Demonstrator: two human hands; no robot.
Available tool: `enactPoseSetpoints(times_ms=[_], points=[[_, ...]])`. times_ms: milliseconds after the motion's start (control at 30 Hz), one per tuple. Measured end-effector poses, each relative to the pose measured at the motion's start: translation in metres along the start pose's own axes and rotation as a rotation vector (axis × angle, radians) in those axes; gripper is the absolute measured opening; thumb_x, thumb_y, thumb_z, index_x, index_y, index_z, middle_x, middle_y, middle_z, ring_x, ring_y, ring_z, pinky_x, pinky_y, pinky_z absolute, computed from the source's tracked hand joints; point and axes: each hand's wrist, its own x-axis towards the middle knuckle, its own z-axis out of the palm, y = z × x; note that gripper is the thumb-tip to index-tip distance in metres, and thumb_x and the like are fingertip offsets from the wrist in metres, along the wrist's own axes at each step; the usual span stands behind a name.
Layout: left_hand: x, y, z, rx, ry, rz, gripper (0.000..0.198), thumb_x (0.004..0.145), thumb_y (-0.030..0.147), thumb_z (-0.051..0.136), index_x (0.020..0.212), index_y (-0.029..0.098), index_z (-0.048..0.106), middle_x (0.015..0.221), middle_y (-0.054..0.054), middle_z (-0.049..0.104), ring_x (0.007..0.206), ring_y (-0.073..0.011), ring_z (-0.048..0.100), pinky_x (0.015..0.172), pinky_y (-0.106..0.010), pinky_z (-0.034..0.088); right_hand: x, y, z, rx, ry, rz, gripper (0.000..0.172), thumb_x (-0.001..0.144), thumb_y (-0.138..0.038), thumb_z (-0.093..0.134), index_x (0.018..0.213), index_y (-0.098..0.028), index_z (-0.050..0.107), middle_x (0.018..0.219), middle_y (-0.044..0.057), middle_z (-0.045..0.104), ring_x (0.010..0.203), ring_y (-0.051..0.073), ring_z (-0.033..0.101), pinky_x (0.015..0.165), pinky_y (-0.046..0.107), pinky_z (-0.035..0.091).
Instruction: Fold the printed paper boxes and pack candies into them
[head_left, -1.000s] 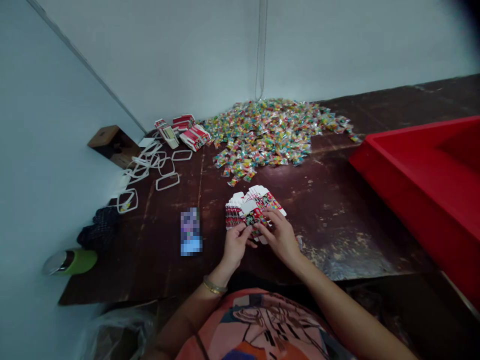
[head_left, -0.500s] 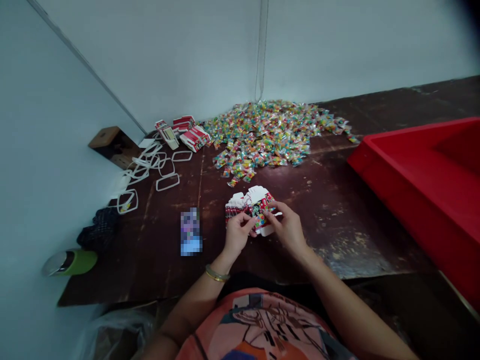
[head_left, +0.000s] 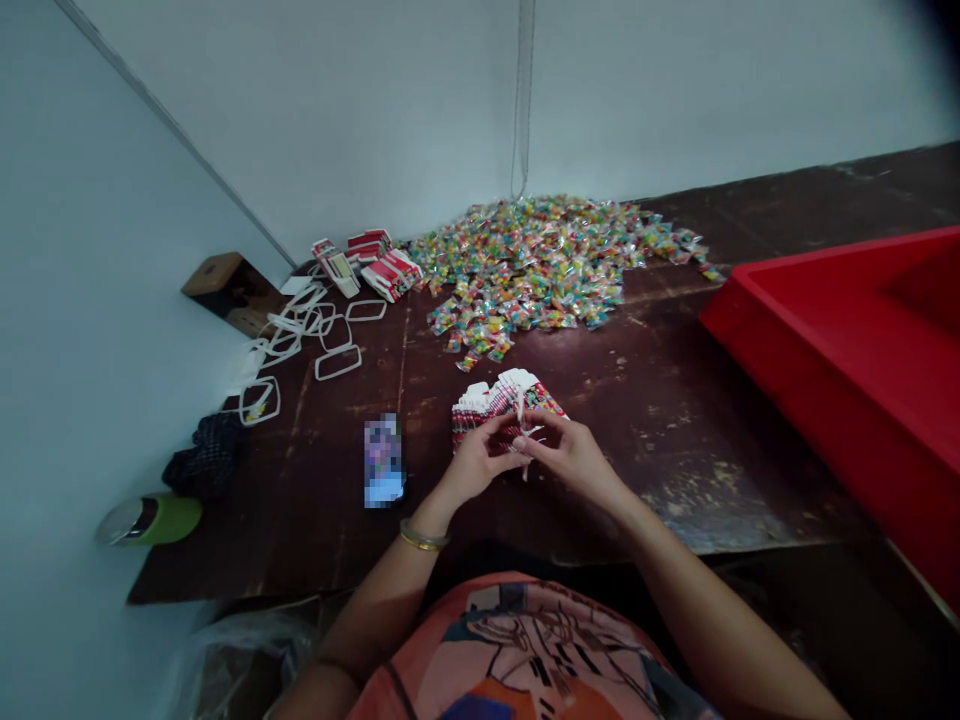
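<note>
Between my two hands a small printed carton (head_left: 520,404) is turned nearly edge-on, with its white edge toward me. My left hand (head_left: 476,464) has its thumb and fingers closed on the left side of it. On the other side my right hand (head_left: 585,458) pinches it with thumb and index finger. Just behind the fingers lies a fanned row of flat red-and-white cartons (head_left: 472,408), partly covered by the hands. Farther back spreads a big heap of small clear-wrapped, many-coloured sweets (head_left: 540,260).
A large red tray (head_left: 810,340) stands at the right. On the left are a phone (head_left: 384,465), white bands (head_left: 337,362), more cartons (head_left: 394,273), a brown box (head_left: 232,290), a dark cloth bundle (head_left: 201,458) and a green container (head_left: 172,520). The brown table's (head_left: 675,545) front edge runs close to my body.
The carton in my hands has turned from showing its printed face to nearly edge-on. My fingers have shifted to its two sides, and the view has moved slightly.
</note>
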Motion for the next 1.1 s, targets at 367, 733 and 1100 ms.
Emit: enactPoseSetpoints(times_ms=[367, 733, 1100], points=[[0.002, 0.003, -0.003, -0.182, -0.059, -0.089, 0.061, 0.065, 0.029, 0.079, 0.121, 0.015, 0.059, 0.105, -0.011, 0.069, 0.092, -0.0222, 0.065, 0.079, -0.032, 0.052, 0.003, 0.002, -0.006, 0.036, 0.046, 0.034, 0.038, 0.079, -0.042, 0.062, 0.102, -0.014, 0.072, 0.083, 0.005, 0.073, 0.071, 0.02, 0.067, 0.068, 0.033, 0.054], [0.0, 0.004, -0.004, -0.048, -0.024, -0.045, 0.066, 0.065, 0.029, 0.079, 0.126, 0.018, 0.056, 0.106, -0.008, 0.068, 0.091, -0.0188, 0.063, 0.084, -0.033, 0.049, 0.002, -0.008, -0.009, 0.077, -0.168, -0.025, 0.048, 0.078, -0.037, 0.065, 0.119, -0.013, 0.062, 0.102, 0.008, 0.071, 0.091, 0.024, 0.066, 0.083, 0.038, 0.054], [0.006, 0.009, -0.021, 0.529, 0.413, 0.155, 0.056, 0.075, 0.042, 0.067, 0.122, 0.014, 0.057, 0.133, -0.015, 0.052, 0.125, -0.0308, 0.044, 0.104, -0.043, 0.036, 0.01, 0.007, -0.046, 0.26, 0.14, 0.101, 0.041, 0.079, -0.04, 0.062, 0.115, -0.019, 0.06, 0.112, 0.008, 0.067, 0.095, 0.021, 0.065, 0.08, 0.033, 0.054]])
